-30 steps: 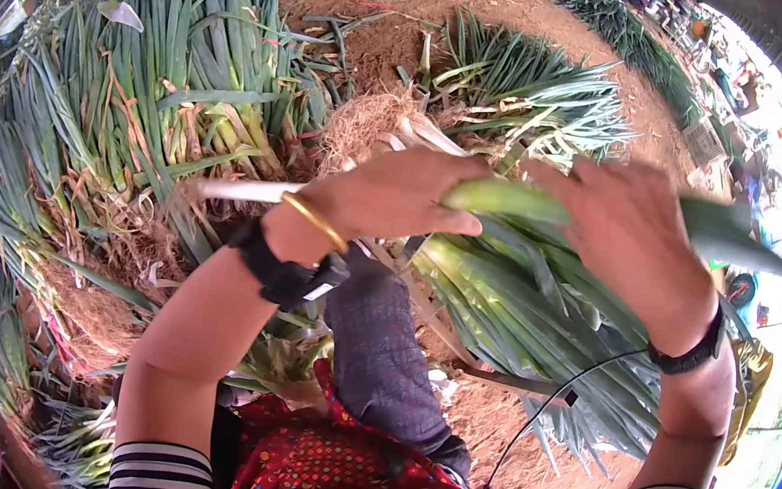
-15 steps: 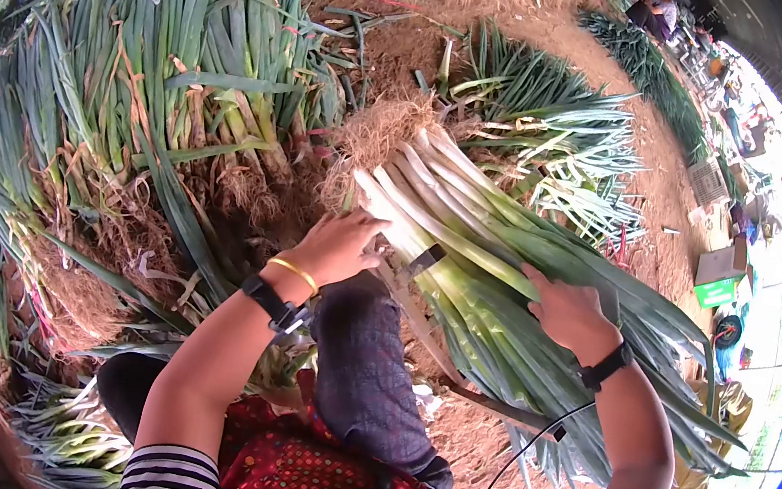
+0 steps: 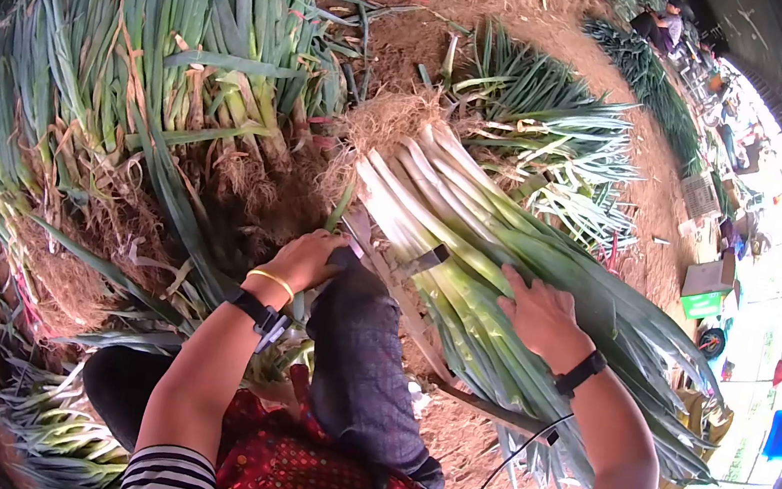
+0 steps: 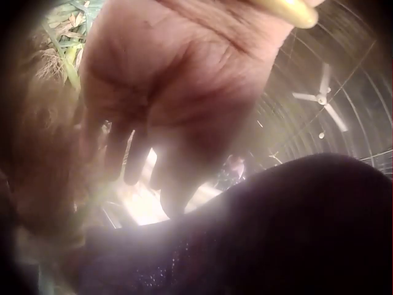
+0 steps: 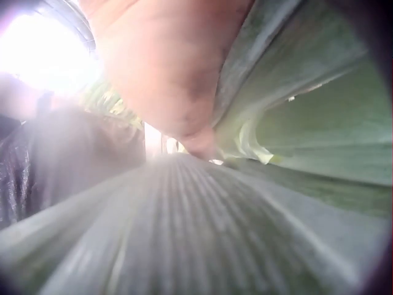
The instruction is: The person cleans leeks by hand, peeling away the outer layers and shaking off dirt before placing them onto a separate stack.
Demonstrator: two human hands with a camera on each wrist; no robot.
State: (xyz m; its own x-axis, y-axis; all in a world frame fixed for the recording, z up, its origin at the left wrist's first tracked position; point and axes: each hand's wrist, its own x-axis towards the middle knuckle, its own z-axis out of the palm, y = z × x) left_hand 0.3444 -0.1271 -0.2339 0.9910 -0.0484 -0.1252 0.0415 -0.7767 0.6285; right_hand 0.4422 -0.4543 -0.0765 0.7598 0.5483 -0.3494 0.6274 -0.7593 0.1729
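A thick bundle of large green onions (image 3: 511,252) lies across a narrow frame (image 3: 419,330), white stems and stringy roots toward the upper left. Over its green leaves rests my right hand (image 3: 547,318), fingers fairly straight. The right wrist view has that hand (image 5: 178,74) low among broad leaves (image 5: 184,227). My left hand (image 3: 306,260) is beside the knee (image 3: 356,310), near the frame's upper end and apart from the stems. In the left wrist view its palm (image 4: 166,86) shows nothing in the loosely hanging fingers. A short dark strap end (image 3: 429,258) sticks up at the bundle's near edge.
Tall stacks of untrimmed green onions (image 3: 146,56) fill the left side. Another pile (image 3: 552,117) lies beyond the bundle, and white-stemmed onions (image 3: 67,419) lie at the lower left. A green and white box (image 3: 707,290) stands on the right. A thin cable (image 3: 503,474) runs to the frame.
The single onion held up between both hands a second ago now lies with the bundle. My left hand has come down from the stems to the knee; the right has lowered onto the leaves.
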